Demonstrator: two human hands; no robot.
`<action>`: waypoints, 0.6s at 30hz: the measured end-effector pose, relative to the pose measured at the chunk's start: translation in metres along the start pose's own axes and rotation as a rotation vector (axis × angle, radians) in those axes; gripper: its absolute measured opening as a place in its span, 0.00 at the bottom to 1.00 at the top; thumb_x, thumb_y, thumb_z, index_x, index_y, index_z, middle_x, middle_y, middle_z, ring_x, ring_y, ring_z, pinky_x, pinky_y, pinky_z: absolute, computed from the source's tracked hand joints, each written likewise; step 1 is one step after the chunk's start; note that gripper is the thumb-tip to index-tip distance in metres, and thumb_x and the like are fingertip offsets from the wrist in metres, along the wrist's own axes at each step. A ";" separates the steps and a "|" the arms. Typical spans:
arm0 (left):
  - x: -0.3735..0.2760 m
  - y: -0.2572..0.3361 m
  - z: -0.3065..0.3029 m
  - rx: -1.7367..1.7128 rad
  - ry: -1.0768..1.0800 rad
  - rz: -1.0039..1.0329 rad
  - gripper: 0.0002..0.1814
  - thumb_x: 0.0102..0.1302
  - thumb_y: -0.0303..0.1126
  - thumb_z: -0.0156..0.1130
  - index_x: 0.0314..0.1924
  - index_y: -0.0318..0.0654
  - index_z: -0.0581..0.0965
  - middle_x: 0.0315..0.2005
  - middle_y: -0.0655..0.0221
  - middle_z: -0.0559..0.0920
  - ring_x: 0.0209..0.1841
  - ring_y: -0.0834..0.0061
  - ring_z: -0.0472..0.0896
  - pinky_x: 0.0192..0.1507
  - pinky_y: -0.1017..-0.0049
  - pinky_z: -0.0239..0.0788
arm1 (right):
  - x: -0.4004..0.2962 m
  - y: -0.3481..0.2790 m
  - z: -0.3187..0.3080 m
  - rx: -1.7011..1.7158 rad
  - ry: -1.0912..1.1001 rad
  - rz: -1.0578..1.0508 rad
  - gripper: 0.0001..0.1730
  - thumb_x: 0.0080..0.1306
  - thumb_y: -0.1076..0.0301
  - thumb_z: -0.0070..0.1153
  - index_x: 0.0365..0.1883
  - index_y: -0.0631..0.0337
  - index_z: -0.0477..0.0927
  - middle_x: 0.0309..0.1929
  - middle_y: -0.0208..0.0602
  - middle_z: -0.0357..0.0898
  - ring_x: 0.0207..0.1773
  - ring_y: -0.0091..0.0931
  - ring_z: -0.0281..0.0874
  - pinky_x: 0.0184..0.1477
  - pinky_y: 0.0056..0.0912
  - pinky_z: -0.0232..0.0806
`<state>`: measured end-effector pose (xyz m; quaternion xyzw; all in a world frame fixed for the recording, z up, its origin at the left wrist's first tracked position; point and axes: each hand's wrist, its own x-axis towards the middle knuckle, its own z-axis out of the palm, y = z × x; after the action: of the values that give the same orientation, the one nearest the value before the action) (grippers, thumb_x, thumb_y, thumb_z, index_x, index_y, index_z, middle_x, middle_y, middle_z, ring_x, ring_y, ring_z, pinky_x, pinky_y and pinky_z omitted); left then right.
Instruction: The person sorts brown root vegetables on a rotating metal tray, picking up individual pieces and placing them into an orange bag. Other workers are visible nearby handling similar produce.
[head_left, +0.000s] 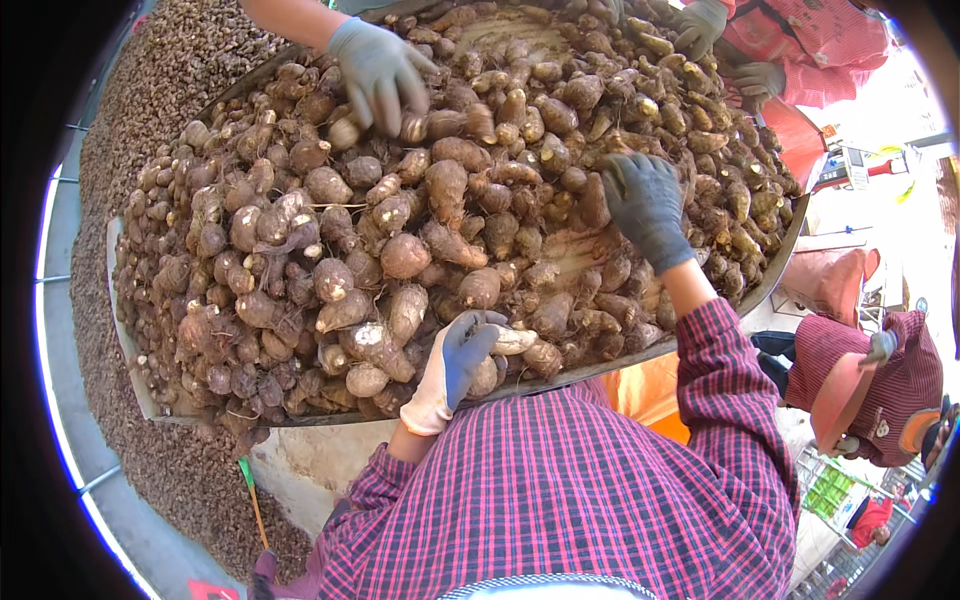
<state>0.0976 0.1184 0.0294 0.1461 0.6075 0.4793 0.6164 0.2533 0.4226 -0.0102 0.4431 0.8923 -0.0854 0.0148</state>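
A large heap of brown, hairy taro corms (405, 256) lies in a shallow tray (772, 281) in front of me. My left hand (463, 360), in a white and blue glove, grips a taro corm with a pale, peeled-looking side (514, 341) at the tray's near edge. Another corm (484, 376) sits just beneath those fingers. To the right, my right hand (646, 210) reaches over the heap in a dark grey glove. Its fingertips touch the corms beside an upright reddish-brown corm (595, 202); whether they hold one is hidden.
Across the tray, a co-worker's grey-gloved hand (382, 75) is blurred over the heap. Another person's gloved hands (701, 30) are at the upper right. More corms (165, 82) cover the ground at left. A person with a pink container (844, 401) stands at right.
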 end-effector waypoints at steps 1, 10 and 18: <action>0.002 0.000 0.002 0.033 -0.016 0.028 0.18 0.79 0.37 0.55 0.58 0.30 0.79 0.46 0.63 0.87 0.45 0.76 0.85 0.45 0.76 0.78 | 0.011 -0.006 0.004 0.111 0.016 -0.007 0.24 0.77 0.49 0.55 0.63 0.53 0.80 0.60 0.42 0.82 0.69 0.38 0.75 0.82 0.52 0.49; 0.010 0.013 0.019 0.131 -0.071 0.006 0.18 0.80 0.36 0.55 0.59 0.30 0.79 0.47 0.67 0.85 0.48 0.81 0.81 0.50 0.76 0.76 | 0.016 -0.004 0.048 -0.102 -0.007 -0.357 0.39 0.79 0.42 0.49 0.82 0.48 0.61 0.78 0.45 0.63 0.81 0.39 0.61 0.86 0.56 0.38; 0.006 0.015 0.025 0.058 -0.072 0.001 0.20 0.81 0.38 0.53 0.60 0.29 0.79 0.47 0.66 0.85 0.47 0.79 0.82 0.49 0.75 0.77 | 0.010 0.112 0.022 -0.350 0.440 -0.067 0.39 0.69 0.31 0.59 0.71 0.42 0.76 0.65 0.42 0.72 0.73 0.39 0.65 0.80 0.60 0.46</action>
<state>0.1122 0.1409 0.0425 0.1812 0.5984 0.4564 0.6331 0.3345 0.4932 -0.0483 0.4120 0.8894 0.1677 -0.1058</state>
